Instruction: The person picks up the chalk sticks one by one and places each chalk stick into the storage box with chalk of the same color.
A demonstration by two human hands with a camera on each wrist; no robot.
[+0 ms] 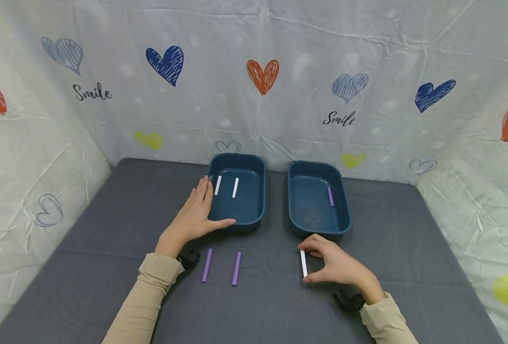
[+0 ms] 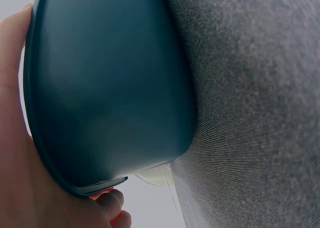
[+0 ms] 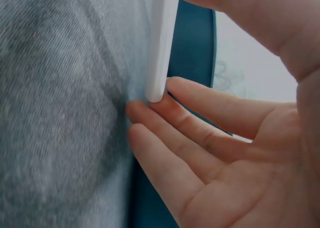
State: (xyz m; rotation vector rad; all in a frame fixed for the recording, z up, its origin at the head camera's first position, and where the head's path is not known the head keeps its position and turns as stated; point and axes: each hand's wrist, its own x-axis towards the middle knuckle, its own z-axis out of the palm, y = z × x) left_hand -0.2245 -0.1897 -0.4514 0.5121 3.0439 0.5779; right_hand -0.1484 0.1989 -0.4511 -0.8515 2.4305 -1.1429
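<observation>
My left hand rests on the near left corner of the left blue tray, fingers along its left side and thumb along its front rim. Two white chalk sticks lie inside that tray. Between the thumb and fingertips of my right hand, a white chalk stick is pinched by its two ends, close over the cloth in front of the right blue tray. In the right wrist view, the chalk's rounded end meets the fingertips.
A purple chalk stick lies in the right tray. Two more purple chalk sticks, a left one and a right one, lie on the grey tablecloth. A white curtain with printed hearts hangs behind and at both sides.
</observation>
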